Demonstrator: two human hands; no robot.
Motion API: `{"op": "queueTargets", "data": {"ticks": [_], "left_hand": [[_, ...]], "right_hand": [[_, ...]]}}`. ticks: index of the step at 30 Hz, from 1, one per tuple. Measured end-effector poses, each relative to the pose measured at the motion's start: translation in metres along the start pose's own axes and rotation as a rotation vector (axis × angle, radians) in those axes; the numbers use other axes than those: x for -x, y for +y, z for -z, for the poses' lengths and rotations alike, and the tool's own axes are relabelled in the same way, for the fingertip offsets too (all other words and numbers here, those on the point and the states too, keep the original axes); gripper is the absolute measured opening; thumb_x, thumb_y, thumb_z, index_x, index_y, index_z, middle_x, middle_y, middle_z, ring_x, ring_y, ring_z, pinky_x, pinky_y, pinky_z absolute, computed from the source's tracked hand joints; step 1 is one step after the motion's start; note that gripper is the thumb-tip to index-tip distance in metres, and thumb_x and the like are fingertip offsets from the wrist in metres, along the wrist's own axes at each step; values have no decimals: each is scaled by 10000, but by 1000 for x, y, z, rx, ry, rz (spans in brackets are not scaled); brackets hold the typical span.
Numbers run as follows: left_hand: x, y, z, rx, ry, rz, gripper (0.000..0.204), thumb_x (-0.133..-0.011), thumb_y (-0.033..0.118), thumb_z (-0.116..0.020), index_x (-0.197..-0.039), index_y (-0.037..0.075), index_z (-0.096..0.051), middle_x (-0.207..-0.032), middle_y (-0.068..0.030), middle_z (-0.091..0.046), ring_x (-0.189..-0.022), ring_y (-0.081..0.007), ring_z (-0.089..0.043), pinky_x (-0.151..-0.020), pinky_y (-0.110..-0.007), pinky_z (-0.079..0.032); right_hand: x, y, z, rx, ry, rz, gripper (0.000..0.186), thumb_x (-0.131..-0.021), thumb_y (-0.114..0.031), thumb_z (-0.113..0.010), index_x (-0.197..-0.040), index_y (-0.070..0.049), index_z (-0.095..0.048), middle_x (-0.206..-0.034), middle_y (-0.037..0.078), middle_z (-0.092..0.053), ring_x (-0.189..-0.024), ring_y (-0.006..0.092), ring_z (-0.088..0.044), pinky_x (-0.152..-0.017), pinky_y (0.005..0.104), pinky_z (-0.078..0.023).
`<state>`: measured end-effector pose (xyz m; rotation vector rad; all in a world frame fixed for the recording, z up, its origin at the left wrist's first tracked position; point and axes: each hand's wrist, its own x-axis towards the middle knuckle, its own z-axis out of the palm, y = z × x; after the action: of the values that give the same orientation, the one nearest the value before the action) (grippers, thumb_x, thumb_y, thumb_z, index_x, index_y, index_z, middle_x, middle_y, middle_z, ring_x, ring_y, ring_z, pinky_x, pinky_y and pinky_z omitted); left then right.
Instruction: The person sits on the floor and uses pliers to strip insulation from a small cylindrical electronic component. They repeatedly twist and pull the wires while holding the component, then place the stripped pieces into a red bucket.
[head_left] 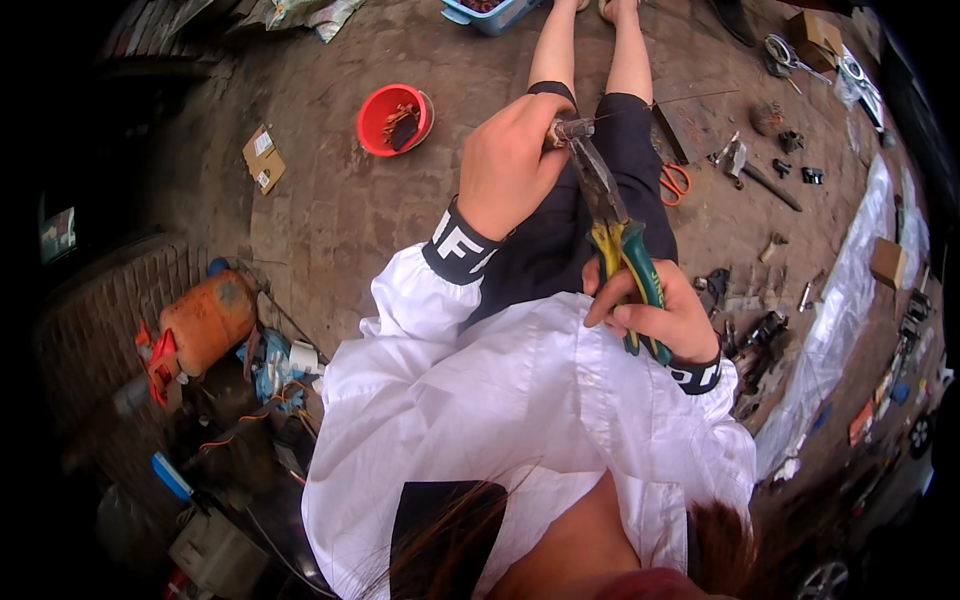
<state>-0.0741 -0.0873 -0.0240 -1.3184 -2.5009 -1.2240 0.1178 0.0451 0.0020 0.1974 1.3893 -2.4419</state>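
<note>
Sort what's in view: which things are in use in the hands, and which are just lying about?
In use: left hand gripping a small metal piece; right hand working green-and-yellow pliers on it.

Lying about: red bucket, orange-handled scissors, orange cylinder, cardboard box, blue tray.

I see pliers (612, 225) of dull grey metal with glossy green-and-yellow plastic grips, biting a rusty-looking metal piece (568, 129). My shirt (520, 400) is smooth white cloth, the ground (330, 200) rough matt brick. The red bucket (392, 120) looks like shiny plastic, and the scissors (676, 182) have orange plastic handles.
</note>
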Motion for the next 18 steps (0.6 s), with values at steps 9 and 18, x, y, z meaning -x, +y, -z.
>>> {"op": "queueTargets", "data": {"ticks": [9, 18], "left_hand": [[20, -139, 91, -616, 128, 37, 199, -751, 104, -709, -942, 126, -661, -861, -60, -679, -765, -273, -656, -614, -356, -507], [36, -98, 109, -560, 98, 234, 294, -705, 47, -709, -981, 141, -674, -884, -55, -681, -785, -259, -661, -633, -351, -514]], "right_hand": [[7, -1, -6, -79, -89, -14, 271, -711, -146, -623, -848, 71, -710, -884, 103, -554, -718, 132, -490, -679, 268, -409], [-76, 1, -27, 271, -217, 120, 313, -699, -33, -601, -998, 14, -683, -1353, 193, -453, -1247, 288, -438, -1083, 405, -306]]}}
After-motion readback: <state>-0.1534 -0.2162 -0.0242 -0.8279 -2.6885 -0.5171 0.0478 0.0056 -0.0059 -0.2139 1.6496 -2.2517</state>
